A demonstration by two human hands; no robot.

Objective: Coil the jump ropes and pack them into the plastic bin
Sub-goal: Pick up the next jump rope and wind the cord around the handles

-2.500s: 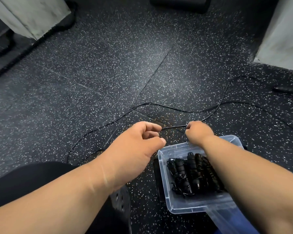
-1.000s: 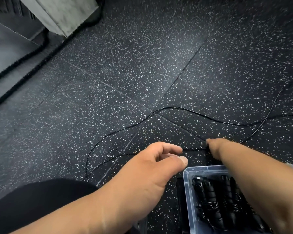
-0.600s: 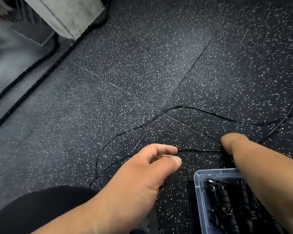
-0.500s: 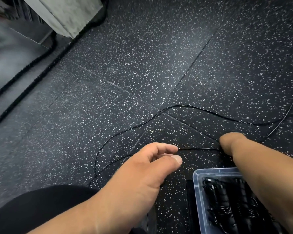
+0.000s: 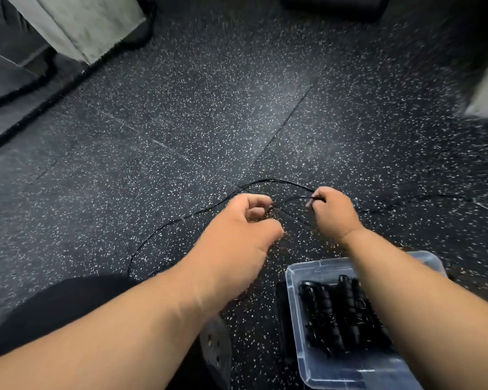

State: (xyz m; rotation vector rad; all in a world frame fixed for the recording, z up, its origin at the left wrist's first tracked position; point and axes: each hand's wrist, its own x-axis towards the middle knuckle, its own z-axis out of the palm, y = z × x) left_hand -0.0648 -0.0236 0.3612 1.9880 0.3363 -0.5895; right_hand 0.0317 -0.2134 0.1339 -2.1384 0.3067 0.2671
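Just beyond the clear plastic bin point(image 5: 295, 299), which already holds bundled black ropes point(image 5: 341, 313), both hands work a loose jump rope point(image 5: 181, 218) lying on the speckled rubber floor point(image 5: 209, 108). The left hand point(image 5: 237, 237) pinches the thin cord; the right hand point(image 5: 333, 211) has its fingers curled round it a short span away. This looks like the coiling step, barely begun. Next they'd need to gather the slack trailing left of the bin into even loops.

Dim overall, w/ soft light from above giving a pale sheen on the speckled floor point(image 5: 237, 114). Edges streaked w/ motion blur, esp. right side; corners bend from wide lens. Bin point(image 5: 302, 327) contents murky, maybe underexposed.
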